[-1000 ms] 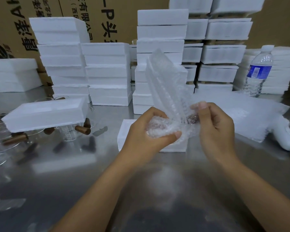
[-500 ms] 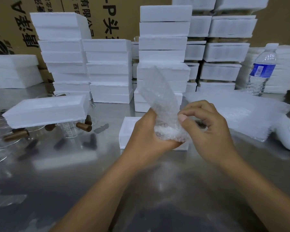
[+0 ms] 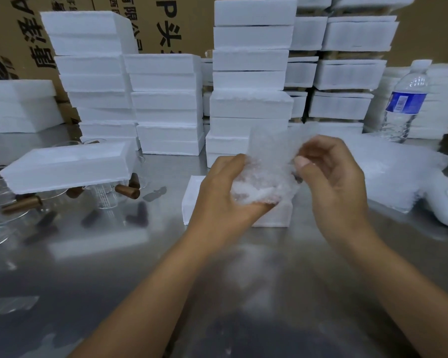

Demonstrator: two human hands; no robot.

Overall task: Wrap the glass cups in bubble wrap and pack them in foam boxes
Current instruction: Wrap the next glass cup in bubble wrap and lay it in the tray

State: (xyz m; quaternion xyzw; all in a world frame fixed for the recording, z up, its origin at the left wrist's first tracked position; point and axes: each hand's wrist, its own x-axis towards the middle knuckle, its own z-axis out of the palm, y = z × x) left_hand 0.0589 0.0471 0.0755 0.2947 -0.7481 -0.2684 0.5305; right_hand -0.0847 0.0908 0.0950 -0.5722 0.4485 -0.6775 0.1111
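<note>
My left hand [image 3: 221,192] grips a bundle of bubble wrap [image 3: 263,182] held above the metal table [image 3: 217,280]; the glass cup inside it is hidden by the wrap. A loose flap of the wrap stands up from the bundle. My right hand [image 3: 329,177] is beside it with curled fingers that pinch the flap's right edge. A low white foam box [image 3: 194,200] lies on the table just behind and under my hands. Unwrapped glass cups with brown handles [image 3: 109,195] sit at the left, under a tilted foam box [image 3: 67,164].
Tall stacks of white foam boxes [image 3: 251,81] line the back in front of cardboard cartons. A pile of bubble-wrap sheets [image 3: 398,171] lies at the right. A water bottle [image 3: 405,102] with a blue label stands at the back right.
The tall flap of wrap has come down and been folded over the bundle. My right hand moved from the bundle's side up to the flap's edge.
</note>
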